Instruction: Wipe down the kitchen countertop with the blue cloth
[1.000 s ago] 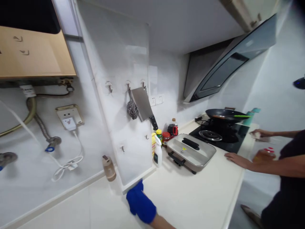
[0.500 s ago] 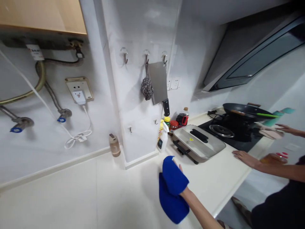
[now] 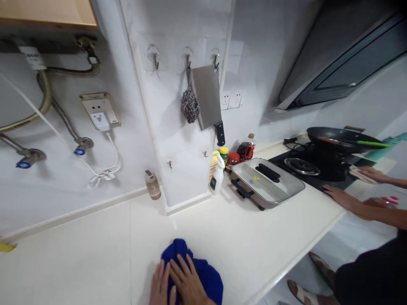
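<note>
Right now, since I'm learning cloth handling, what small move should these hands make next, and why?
Probably draw in the right side of the crumpled blue cloth: the right hand rests on its middle and the left hand is at its left edge, leaving that side uncovered.

Fingers (image 3: 183,264) lie on a crumpled blue cloth (image 3: 209,275)

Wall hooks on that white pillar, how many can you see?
5: upper left hook, upper middle hook bearing the steel scrubber, upper right hook bearing the cleaver, lower left hook and lower right hook. The cleaver could hide more.
</note>
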A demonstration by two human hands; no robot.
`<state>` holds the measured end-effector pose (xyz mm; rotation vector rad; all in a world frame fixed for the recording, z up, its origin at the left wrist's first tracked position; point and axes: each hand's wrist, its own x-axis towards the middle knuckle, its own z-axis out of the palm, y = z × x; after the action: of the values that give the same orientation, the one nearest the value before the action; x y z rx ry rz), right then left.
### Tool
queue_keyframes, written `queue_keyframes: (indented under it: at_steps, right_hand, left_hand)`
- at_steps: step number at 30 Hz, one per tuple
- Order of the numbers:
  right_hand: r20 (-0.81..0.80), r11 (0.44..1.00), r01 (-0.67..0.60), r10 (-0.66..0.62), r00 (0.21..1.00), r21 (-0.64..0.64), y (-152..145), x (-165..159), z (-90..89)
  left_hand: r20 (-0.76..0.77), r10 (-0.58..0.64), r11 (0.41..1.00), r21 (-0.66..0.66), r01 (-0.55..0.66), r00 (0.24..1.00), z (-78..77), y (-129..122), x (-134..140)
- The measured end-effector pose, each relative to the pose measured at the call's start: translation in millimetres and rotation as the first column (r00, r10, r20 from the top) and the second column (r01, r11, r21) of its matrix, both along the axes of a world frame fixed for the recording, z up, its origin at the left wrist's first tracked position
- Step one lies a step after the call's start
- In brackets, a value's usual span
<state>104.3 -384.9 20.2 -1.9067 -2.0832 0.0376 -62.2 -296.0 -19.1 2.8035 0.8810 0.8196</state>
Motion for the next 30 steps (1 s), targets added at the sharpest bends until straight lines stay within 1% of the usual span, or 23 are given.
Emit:
queue_keyframes:
  at_steps: [1,2,4,5,7,9,11,12,13,14,15,16,17,18,19,21,23,24,25,27,29,30]
  right_hand:
    - [0.019,0.999,-0.033,0.033,0.999,0.027,-8,-3,-3.3]
    - [0.032,0.997,-0.038,0.036,0.999,0.062,-18,-4,-6.3]
    - [0.027,0.994,-0.008,0.005,1.000,0.106,-37,3,-8.5]
    - [0.010,0.994,0.021,-0.022,1.000,0.105,-47,10,-7.3]
    - [-0.041,0.994,0.086,-0.083,0.996,0.064,-67,30,-1.2]
    - [-0.087,0.994,0.113,-0.112,0.990,0.002,-87,57,5.2]
    - [-0.109,0.986,0.162,-0.166,0.980,-0.044,-109,92,5.3]
    - [-0.107,0.976,0.211,-0.216,0.970,-0.057,-121,112,1.9]
    - [-0.099,0.952,0.302,-0.306,0.947,-0.057,-133,134,-3.8]
    - [-0.085,0.914,0.402,-0.405,0.911,-0.051,-146,156,-11.0]
    - [-0.072,0.864,0.503,-0.504,0.861,-0.032,-158,178,-19.2]
    - [-0.060,0.797,0.604,-0.602,0.796,0.004,-169,199,-27.1]
    - [-0.041,0.737,0.674,-0.673,0.739,0.052,-178,218,-34.1]
    - [-0.014,0.699,0.710,-0.712,0.702,0.079,-184,232,-39.3]
    - [-0.001,0.678,0.727,-0.731,0.682,0.107,-187,241,-42.3]
    - [-0.025,0.689,0.712,-0.716,0.698,0.135,-185,243,-42.3]
    - [-0.143,0.694,0.703,-0.688,0.711,0.157,-174,225,-37.4]
    - [-0.233,0.684,0.711,-0.673,0.701,0.165,-168,211,-34.6]
    - [-0.351,0.656,0.737,-0.660,0.664,0.161,-162,195,-32.1]
    - [-0.584,0.592,0.800,-0.615,0.529,0.101,-150,168,-27.3]
    - [-0.731,0.559,0.829,-0.565,0.384,0.004,-135,153,-19.9]
    - [-0.765,0.551,0.834,-0.552,0.332,-0.035,-127,151,-14.1]
  left_hand:
    - [-0.031,-0.044,0.999,0.007,0.044,0.999,-4.6,-11,14]
    - [-0.053,-0.080,0.997,0.018,0.081,0.995,-8.3,-21,25]
    - [-0.078,-0.150,0.987,0.043,0.154,0.986,-11.0,-41,41]
    - [-0.090,-0.188,0.980,0.046,0.193,0.978,-9.4,-49,47]
    - [-0.139,-0.283,0.957,0.017,0.288,0.949,-0.7,-61,61]
    - [-0.194,-0.368,0.929,-0.034,0.368,0.909,12.4,-70,78]
    - [-0.241,-0.405,0.913,-0.061,0.403,0.882,25.1,-75,97]
    - [-0.259,-0.410,0.910,-0.063,0.409,0.874,30.2,-77,105]
    - [-0.273,-0.410,0.910,-0.060,0.410,0.870,34.1,-79,112]
    - [-0.285,-0.410,0.909,-0.056,0.412,0.866,36.8,-80,116]
    - [-0.294,-0.412,0.908,-0.052,0.416,0.862,38.3,-80,119]
    - [-0.300,-0.414,0.906,-0.047,0.420,0.860,38.9,-80,121]
    - [-0.303,-0.413,0.906,-0.039,0.422,0.859,38.9,-80,122]
    - [-0.305,-0.412,0.905,-0.031,0.424,0.859,38.3,-79,122]
    - [-0.307,-0.408,0.906,-0.021,0.423,0.860,37.6,-77,123]
    - [-0.301,-0.405,0.906,-0.002,0.424,0.863,35.8,-72,123]
    - [-0.287,-0.391,0.910,0.019,0.413,0.874,33.7,-65,123]
    - [-0.279,-0.378,0.915,0.031,0.402,0.883,32.4,-60,122]
    - [-0.274,-0.364,0.920,0.043,0.390,0.890,31.1,-55,120]
    - [-0.270,-0.343,0.926,0.064,0.372,0.900,28.4,-44,114]
    - [-0.271,-0.339,0.926,0.072,0.370,0.901,26.5,-33,107]
    - [-0.274,-0.344,0.924,0.071,0.376,0.898,26.1,-27,104]
